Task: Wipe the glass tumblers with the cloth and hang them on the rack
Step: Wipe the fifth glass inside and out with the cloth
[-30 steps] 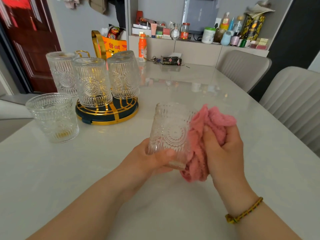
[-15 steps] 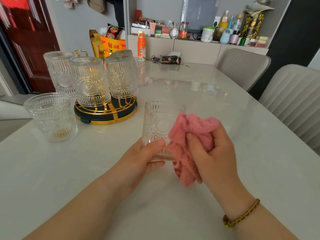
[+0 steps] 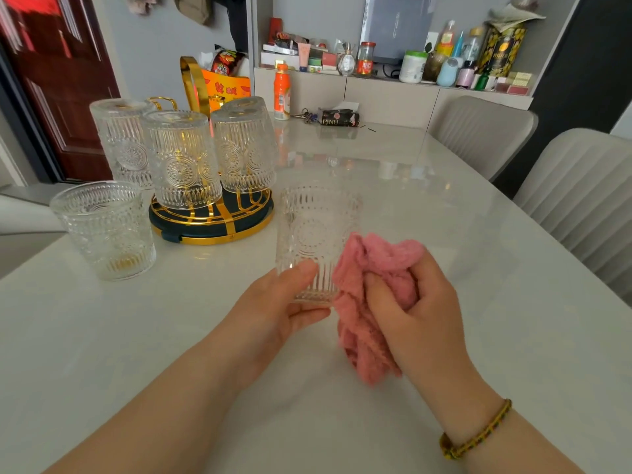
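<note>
My left hand (image 3: 284, 302) grips an embossed glass tumbler (image 3: 313, 234) by its base, mouth up, above the table. My right hand (image 3: 410, 302) clutches a bunched pink cloth (image 3: 369, 278) that touches the tumbler's right side. At the left stands a round rack (image 3: 212, 224) with gold wires and a dark base. Several tumblers hang upside down on it, among them one at the front (image 3: 181, 159) and one at the right (image 3: 244, 145). Another tumbler (image 3: 104, 229) stands upright on the table left of the rack.
The white marble table (image 3: 444, 217) carries an orange bottle (image 3: 282, 92), keys and a dark packet (image 3: 338, 118) at its far edge. Two grey chairs (image 3: 482, 131) stand along the right side. A cluttered shelf runs behind.
The tumbler has moved left and a little down in my left hand. My right hand has slid the cloth from the rim down the tumbler's right side.
</note>
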A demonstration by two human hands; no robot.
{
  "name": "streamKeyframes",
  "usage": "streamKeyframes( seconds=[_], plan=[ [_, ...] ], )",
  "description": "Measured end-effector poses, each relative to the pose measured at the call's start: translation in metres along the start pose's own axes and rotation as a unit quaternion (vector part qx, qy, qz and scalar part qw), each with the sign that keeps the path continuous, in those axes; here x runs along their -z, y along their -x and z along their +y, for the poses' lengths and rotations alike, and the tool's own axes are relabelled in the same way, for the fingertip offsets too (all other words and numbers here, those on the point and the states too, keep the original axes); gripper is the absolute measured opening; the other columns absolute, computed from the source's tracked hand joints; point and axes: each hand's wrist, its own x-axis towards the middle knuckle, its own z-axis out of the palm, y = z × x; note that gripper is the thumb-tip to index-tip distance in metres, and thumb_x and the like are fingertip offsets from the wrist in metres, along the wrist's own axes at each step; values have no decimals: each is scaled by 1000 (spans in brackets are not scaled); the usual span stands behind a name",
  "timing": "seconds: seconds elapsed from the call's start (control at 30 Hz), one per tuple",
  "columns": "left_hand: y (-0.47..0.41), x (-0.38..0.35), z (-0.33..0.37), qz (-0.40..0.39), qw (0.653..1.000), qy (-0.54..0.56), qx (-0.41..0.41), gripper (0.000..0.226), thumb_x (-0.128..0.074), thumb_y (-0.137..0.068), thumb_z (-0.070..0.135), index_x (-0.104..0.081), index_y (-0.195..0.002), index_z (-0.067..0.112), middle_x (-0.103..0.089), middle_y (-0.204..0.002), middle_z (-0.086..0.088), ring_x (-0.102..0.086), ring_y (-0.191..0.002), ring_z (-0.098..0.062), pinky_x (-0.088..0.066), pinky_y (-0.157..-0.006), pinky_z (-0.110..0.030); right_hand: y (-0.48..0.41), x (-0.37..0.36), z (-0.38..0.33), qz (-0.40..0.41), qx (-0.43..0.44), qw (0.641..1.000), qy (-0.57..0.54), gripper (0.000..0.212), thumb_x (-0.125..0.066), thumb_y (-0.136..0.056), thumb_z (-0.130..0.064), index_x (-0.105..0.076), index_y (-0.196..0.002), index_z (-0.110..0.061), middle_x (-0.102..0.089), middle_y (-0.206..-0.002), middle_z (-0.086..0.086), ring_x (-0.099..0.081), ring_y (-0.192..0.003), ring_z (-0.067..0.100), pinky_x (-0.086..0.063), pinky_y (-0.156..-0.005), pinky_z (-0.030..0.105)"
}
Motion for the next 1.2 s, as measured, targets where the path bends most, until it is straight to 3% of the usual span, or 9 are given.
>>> streamKeyframes(
  seconds=[0.13,0.23,0.43,0.57,0.67,0.83,0.93,1.07,1.2],
  plan=[
    [2,-4,-5,-67,997,-33,-18,72,-79,-43,53,-67,-103,16,-72,-101,-4,-68,-95,-18,-54,-85,-28,-2,6,-5,84,68,994,24,31,-64,-79,-6,-45,-77,-31,-56,-69,-14,-52,-59,-17,-36,-52,-2],
    [4,-7,-6,-92,995,12,-33,67,-78,-43,63,-73,-99,25,-71,-106,-2,-67,-99,-18,-53,-81,-25,-9,10,2,83,-4,996,-6,21,-61,-83,-16,-50,-77,-33,-60,-71,-29,-54,-63,-12,-40,-58,2],
    [0,0,-1,-8,1000,16,2,108,-78,-33,67,-49,-124,16,-68,-114,-9,-67,-99,-25,-54,-88,-37,-8,4,7,28,-60,997,-41,24,-56,-85,-10,-53,-80,-33,-62,-73,-31,-58,-69,-10,-43,-62,4],
    [1,-5,1,49,997,-60,-5,72,-63,-58,69,-56,-109,19,-70,-104,1,-66,-99,-14,-50,-90,-33,-8,5,9,32,-67,996,-46,25,-58,-84,-8,-53,-81,-33,-63,-73,-26,-58,-68,-8,-44,-62,5],
    [1,-5,-1,61,994,-89,-4,51,-50,-58,59,-61,-96,27,-73,-90,9,-66,-95,-7,-50,-85,-25,-8,5,9,30,-59,997,-38,26,-58,-84,-7,-52,-82,-33,-62,-80,-13,-58,-69,-10,-44,-63,5],
    [-1,-5,-2,60,996,-46,46,36,-40,-91,36,-53,-120,20,-68,-103,-4,-65,-92,-18,-51,-83,-30,-6,2,8,-12,-32,999,-4,27,-61,-84,-9,-49,-84,-34,-56,-97,10,-57,-62,-9,-45,-51,5],
    [-2,-3,-4,53,995,-75,35,62,-68,-68,49,-52,-119,17,-68,-105,-5,-66,-95,-19,-53,-83,-30,-6,1,11,-48,11,997,51,21,-58,-77,-32,-49,-84,-50,-55,-92,-12,-59,-77,3,-49,-69,16],
    [-1,0,-6,23,996,-84,20,108,-80,-29,64,-51,-122,16,-70,-105,-7,-69,-92,-18,-55,-70,-22,-8,8,11,3,35,998,46,16,-59,-75,-27,-49,-80,-39,-55,-87,-11,-54,-77,-6,-40,-65,3],
    [1,-2,-7,-23,999,-39,21,114,-82,-20,64,-50,-119,18,-72,-103,-3,-70,-91,-20,-55,-68,-22,-17,16,11,81,-14,997,-6,15,-61,-79,-25,-52,-81,-38,-61,-78,-19,-56,-75,-9,-44,-71,8]
  ],
)
